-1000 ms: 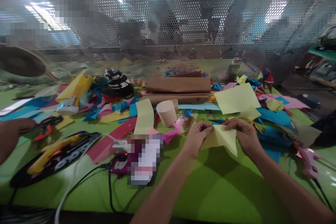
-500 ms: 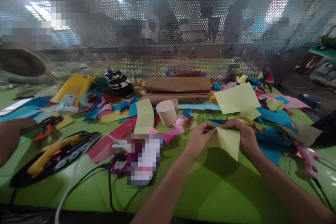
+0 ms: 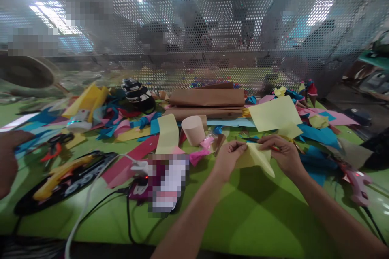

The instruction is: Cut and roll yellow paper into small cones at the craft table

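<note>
A small sheet of pale yellow paper (image 3: pixel 257 157) is held above the green table, partly curled, with a lower corner pointing down to the right. My left hand (image 3: pixel 228 157) pinches its upper left part between thumb and fingers. On the other side my right hand (image 3: pixel 281 151) is closed on the upper right edge of the same sheet. Beyond my hands lie a larger yellow sheet (image 3: pixel 273 114) and scissors with yellow-orange handles, mostly hidden behind my right hand. A twist of pink wrapping (image 3: pixel 202 150) and a pale paper roll (image 3: pixel 193 130) are left of my left hand.
A pink glue gun (image 3: pixel 358 186) lies at right, a yellow one (image 3: pixel 62 176) on a black mat at left. Cables run from a purple power strip (image 3: pixel 139 190) beside a phone. Orange-handled scissors (image 3: pixel 54 145) lie near another person's hand (image 3: pixel 10 162). Brown paper (image 3: pixel 206 98) stands behind.
The yellow sheet has curled, its hanging corner shifting left and up. My right hand has moved slightly on its edge. The other person's hand at far left has drawn back from the scissors.
</note>
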The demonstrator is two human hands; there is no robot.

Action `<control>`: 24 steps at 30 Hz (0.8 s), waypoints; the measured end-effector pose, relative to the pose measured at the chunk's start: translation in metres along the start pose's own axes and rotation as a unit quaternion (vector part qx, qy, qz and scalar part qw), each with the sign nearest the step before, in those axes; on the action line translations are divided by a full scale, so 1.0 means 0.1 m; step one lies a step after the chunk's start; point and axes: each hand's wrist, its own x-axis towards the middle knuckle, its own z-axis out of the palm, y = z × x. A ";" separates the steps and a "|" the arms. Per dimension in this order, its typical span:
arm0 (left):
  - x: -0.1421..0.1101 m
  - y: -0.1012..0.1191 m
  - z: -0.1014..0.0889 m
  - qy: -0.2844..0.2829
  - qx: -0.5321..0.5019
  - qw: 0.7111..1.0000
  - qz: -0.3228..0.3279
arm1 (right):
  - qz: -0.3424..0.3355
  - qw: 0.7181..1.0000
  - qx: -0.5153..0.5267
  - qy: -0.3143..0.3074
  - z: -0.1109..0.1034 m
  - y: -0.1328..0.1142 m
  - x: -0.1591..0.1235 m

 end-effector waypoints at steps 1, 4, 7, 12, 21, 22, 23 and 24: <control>0.01 0.01 -0.01 0.008 0.020 1.000 0.018 | 0.006 1.000 -0.019 -0.007 -0.02 -0.01 0.01; 0.03 0.00 -0.04 0.042 0.086 0.991 0.088 | 0.004 0.998 -0.057 0.019 -0.05 -0.07 0.02; 0.03 -0.03 -0.05 0.071 0.130 0.979 0.142 | -0.033 0.995 -0.076 0.059 -0.04 -0.14 -0.03; -0.03 -0.07 0.04 0.077 0.154 0.969 0.179 | -0.126 0.974 -0.187 0.009 0.11 -0.15 -0.11; -0.06 -0.12 0.14 0.075 0.169 0.963 0.195 | -0.153 0.955 -0.250 0.039 0.24 -0.06 -0.14; -0.06 -0.13 0.14 0.074 0.173 0.963 0.193 | -0.154 0.955 -0.250 0.043 0.24 -0.06 -0.15; -0.06 -0.13 0.15 0.072 0.177 0.963 0.191 | -0.155 0.955 -0.248 0.044 0.24 -0.06 -0.15; -0.07 -0.13 0.15 0.071 0.180 0.962 0.191 | -0.154 0.956 -0.245 0.045 0.24 -0.07 -0.15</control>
